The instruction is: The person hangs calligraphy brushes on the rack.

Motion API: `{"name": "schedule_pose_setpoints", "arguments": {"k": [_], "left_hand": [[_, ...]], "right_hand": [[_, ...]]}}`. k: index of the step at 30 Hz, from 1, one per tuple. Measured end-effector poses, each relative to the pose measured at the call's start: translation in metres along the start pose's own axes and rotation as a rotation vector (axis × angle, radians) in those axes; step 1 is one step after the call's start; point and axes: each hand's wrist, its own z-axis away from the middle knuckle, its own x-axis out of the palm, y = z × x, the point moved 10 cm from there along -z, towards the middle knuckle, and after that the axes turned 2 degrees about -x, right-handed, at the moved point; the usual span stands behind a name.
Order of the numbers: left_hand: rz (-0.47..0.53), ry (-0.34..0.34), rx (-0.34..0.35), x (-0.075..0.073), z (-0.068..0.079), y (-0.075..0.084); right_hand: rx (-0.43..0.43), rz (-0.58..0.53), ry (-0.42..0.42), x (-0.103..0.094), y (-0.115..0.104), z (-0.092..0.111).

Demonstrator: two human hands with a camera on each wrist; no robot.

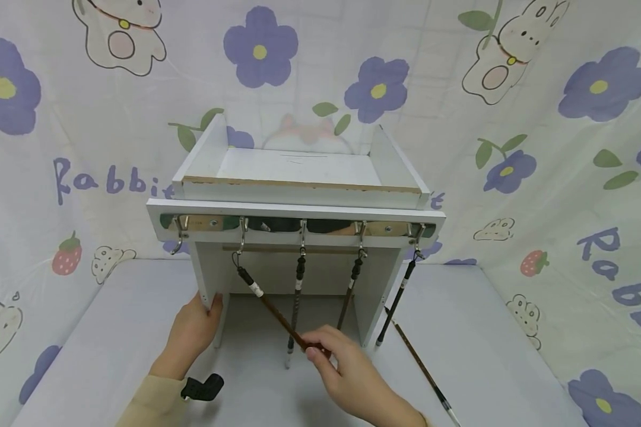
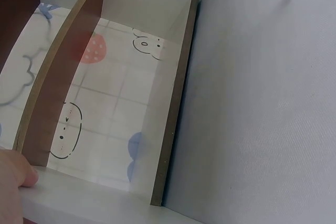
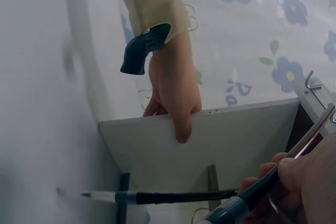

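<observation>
My left hand (image 1: 189, 332) grips the front edge of the left side panel of a white shelf (image 1: 294, 207), its thumb on the inner face. In the left wrist view, part of that hand (image 2: 13, 184) shows at the panel. My right hand (image 1: 349, 370) pinches a brown paintbrush (image 1: 278, 316) near its bristle end, hiding the tip. The brush slants up to the left, its cord loop overlapping the tip of the second hook (image 1: 242, 234) from the left. Three more brushes hang from the hooks to the right, one of them the dark middle brush (image 1: 297, 296).
Another brush (image 1: 421, 365) lies on the white tabletop (image 1: 513, 356), right of the shelf. The leftmost hook (image 1: 178, 234) holds nothing. A patterned cloth (image 1: 310, 53) hangs behind. A black device (image 1: 203, 387) is strapped to the left wrist.
</observation>
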Motion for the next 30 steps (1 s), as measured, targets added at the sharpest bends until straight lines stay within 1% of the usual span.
{"name": "schedule_pose_setpoints", "arguments": {"k": [3, 12, 20, 26, 30], "left_hand": [[0.004, 0.001, 0.002, 0.000, 0.000, 0.000], [-0.005, 0.003, -0.001, 0.000, 0.000, 0.000], [-0.008, -0.007, 0.010, 0.000, 0.000, 0.002], [-0.002, -0.005, 0.003, -0.001, 0.000, 0.002], [-0.005, -0.013, -0.002, 0.000, 0.001, 0.001]], "right_hand": [[0.003, 0.004, 0.016, -0.002, 0.002, -0.001], [0.029, -0.013, 0.006, -0.001, 0.006, -0.005], [0.091, -0.050, 0.008, 0.002, 0.021, -0.005], [0.079, -0.005, 0.044, 0.004, 0.025, -0.009], [0.066, 0.006, 0.051, 0.014, 0.028, -0.016]]}}
